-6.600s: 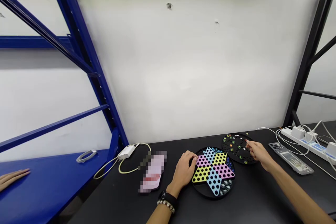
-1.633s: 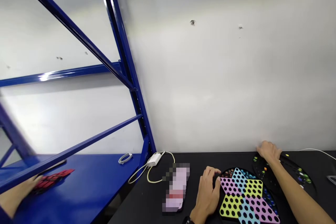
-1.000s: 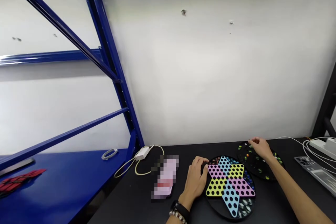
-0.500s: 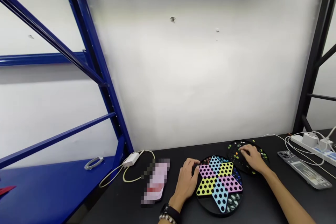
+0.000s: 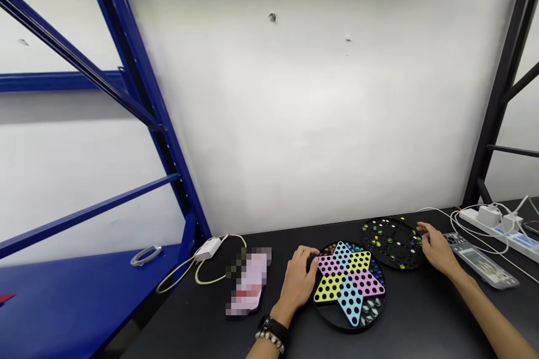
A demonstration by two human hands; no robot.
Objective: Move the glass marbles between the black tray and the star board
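A round black Chinese checkers board [image 5: 348, 284] with a star of pink, yellow and blue holed triangles lies on the black table [image 5: 412, 325]. My left hand [image 5: 298, 283] rests on the board's left rim, fingers curled over it. Behind and to the right lies a round black tray [image 5: 391, 241] dotted with small coloured marbles. My right hand [image 5: 438, 247] sits at that tray's right edge, fingertips touching the rim; whether it pinches a marble is too small to tell. More marbles lie in the board's lower right pocket.
A blurred pink object [image 5: 249, 281] and a white charger with cable [image 5: 207, 249] lie left of the board. A flat grey device [image 5: 480, 261] and a white power strip [image 5: 501, 224] with cables lie at the right. A blue shelf frame [image 5: 138, 95] stands left, a black post [image 5: 497, 95] right.
My right hand has slid from over the marble tray to its right edge. The view has swung back and forth over the past seconds; my left hand stays on the board's rim.
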